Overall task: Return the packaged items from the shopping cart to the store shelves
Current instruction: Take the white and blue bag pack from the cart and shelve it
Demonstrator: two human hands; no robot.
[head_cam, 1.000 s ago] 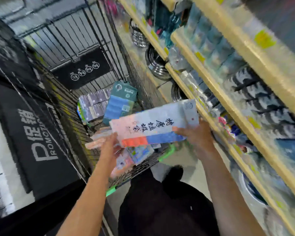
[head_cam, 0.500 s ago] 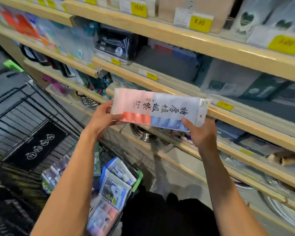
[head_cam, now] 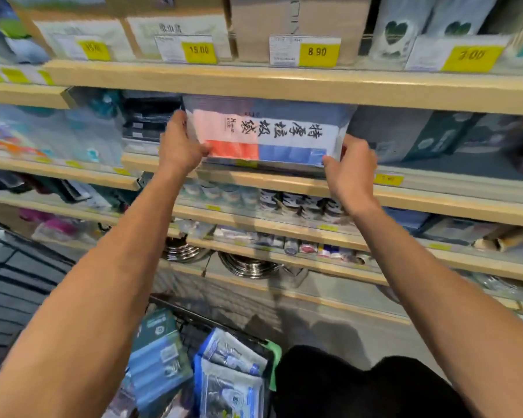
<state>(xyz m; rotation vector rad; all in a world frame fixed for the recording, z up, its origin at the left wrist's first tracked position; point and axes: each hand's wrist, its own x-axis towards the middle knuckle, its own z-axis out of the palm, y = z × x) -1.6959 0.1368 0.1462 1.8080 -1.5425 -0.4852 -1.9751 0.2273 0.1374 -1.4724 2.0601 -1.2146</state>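
Observation:
A flat pink-and-blue package [head_cam: 263, 137] with black Chinese lettering stands on edge in the second shelf bay, just above the wooden shelf lip [head_cam: 284, 179]. My left hand [head_cam: 178, 143] grips its pink left end. My right hand [head_cam: 352, 170] holds its blue lower right corner. Below, the black wire shopping cart [head_cam: 194, 318] holds more packages: a dark blue one [head_cam: 157, 357] and a blue-and-grey one [head_cam: 230, 375].
Wooden shelves run across the view, each with yellow price tags [head_cam: 317, 51]. Cardboard boxes [head_cam: 284, 16] sit on the top shelf. Dark packages [head_cam: 429, 137] fill the bay right of the held one. Steel bowls [head_cam: 248, 265] lie on a low shelf.
Both hands lifted the package out of the cart, up to the shelves, then pushed it forward into the second shelf bay. My view swung from the cart to the shelving.

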